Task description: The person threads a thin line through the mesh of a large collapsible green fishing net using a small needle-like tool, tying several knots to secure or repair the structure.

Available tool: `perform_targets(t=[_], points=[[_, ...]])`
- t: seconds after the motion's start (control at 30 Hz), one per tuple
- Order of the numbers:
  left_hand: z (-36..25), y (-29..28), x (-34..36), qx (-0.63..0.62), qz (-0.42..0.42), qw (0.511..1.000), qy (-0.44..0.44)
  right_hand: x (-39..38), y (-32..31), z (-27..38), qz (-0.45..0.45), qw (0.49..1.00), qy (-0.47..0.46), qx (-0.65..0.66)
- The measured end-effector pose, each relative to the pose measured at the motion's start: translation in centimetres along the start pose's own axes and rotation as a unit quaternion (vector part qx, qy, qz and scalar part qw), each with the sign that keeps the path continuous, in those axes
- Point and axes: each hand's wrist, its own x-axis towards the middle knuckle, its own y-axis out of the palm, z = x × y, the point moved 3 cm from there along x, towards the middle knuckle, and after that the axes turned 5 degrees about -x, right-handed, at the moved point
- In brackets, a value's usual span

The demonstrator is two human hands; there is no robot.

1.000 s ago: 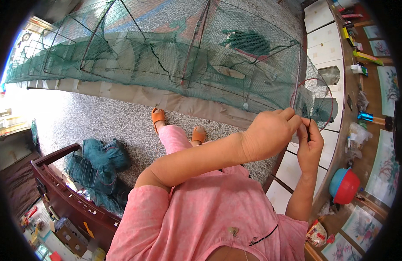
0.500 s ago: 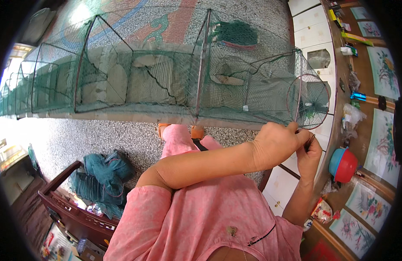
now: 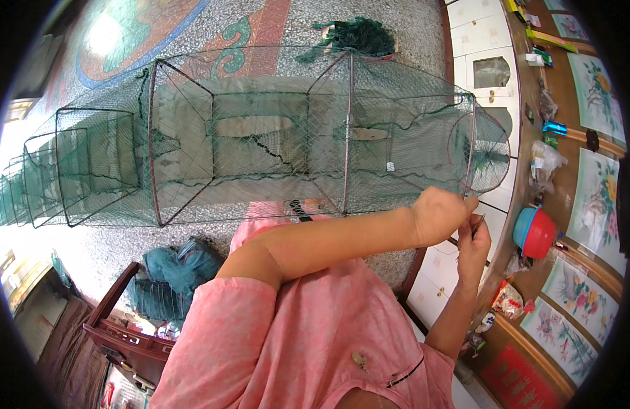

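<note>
The left hand [image 3: 441,217], nearer, and right hand [image 3: 473,247] sit close together beside a framed green-mesh fish trap [image 3: 260,146] stretching lengthwise toward nine o'clock, their exact grip unclear.

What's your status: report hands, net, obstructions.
Left hand at green net, near its right end, grip hidden. Right hand close beside, holding small dark item. Net spread on its frames. Left hand blocks view of near corner.
</note>
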Motion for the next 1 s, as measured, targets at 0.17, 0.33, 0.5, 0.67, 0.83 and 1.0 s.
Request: perform_targets(t=[0.17,0.33,0.5,0.67,0.83,1.0], points=[[0.4,-0.5,0.3,0.027,0.032,0.999,-0.012,-0.1,0.4,-0.2,0.013,1.0,-0.001,-0.014],[0.6,-0.5,0.2,0.024,0.021,0.999,-0.001,0.1,0.9,0.7,0.0,0.995,-0.035,-0.095],[-0.3,-1.3,-0.3,0.013,0.001,0.998,0.065,1.2,0.3,-1.2,-0.032,0.999,0.008,0.032],[-0.7,-1.1,-0.9,0.058,-0.028,0.984,0.164,1.1,0.3,-1.7,0.008,0.99,0.076,0.12],[-0.6,-0.5,-0.6,0.129,-0.047,0.972,0.192,0.9,0.7,-1.3,-0.022,0.998,-0.062,0.001],[-0.5,0.6,-0.8,0.173,-0.054,0.969,0.166,0.6,-0.2,-1.2,-0.005,0.99,-0.137,-0.02]])
